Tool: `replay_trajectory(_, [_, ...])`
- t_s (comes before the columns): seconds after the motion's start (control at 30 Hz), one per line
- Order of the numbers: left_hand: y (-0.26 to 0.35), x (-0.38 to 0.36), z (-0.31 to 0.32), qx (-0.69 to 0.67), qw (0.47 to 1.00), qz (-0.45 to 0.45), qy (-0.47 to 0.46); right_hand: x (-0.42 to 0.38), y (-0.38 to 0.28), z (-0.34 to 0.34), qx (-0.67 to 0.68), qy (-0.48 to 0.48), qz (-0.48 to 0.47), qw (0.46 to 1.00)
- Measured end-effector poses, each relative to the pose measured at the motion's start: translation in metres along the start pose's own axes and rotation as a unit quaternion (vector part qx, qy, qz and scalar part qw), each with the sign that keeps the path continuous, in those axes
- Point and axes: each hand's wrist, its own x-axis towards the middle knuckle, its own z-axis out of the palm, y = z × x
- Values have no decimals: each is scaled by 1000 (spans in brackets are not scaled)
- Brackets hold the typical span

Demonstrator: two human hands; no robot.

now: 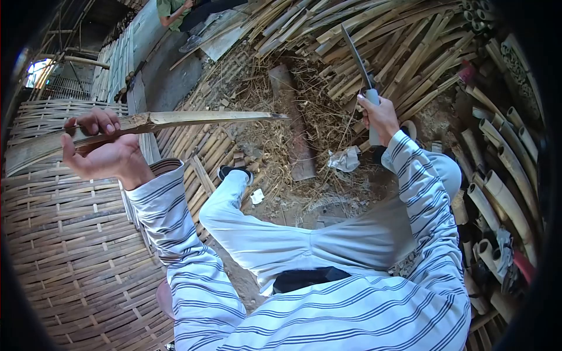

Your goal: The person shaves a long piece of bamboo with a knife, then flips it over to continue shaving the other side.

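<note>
A split bamboo piece (199,118) lies across my left hand (105,146), palm up with the fingers curled over it at the left. Its narrow end reaches to the right, over the ground litter. My right hand (380,116) is wrapped round the pale handle of a long knife (358,58), whose blade points up and away from me. Between the hands and farther down, a worn wooden block (293,123) lies on the ground among shavings. Blade and bamboo piece are apart.
Split bamboo strips (410,52) are heaped at the back right, and cut bamboo poles (506,199) line the right side. Woven bamboo panels (76,251) stand at the left. Crumpled plastic (345,159) lies near the block. Another person (171,13) is at the top left.
</note>
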Motion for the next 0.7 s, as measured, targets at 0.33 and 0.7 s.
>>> replay_trajectory(0.33, [-21, 15, -16, 32, 996, -74, -38, -10, 27, 7, -162, 31, -34, 986])
replay_trajectory(0.7, [-25, 54, -83, -47, 985, -106, -127, 1, 45, 28, -217, -23, -34, 975])
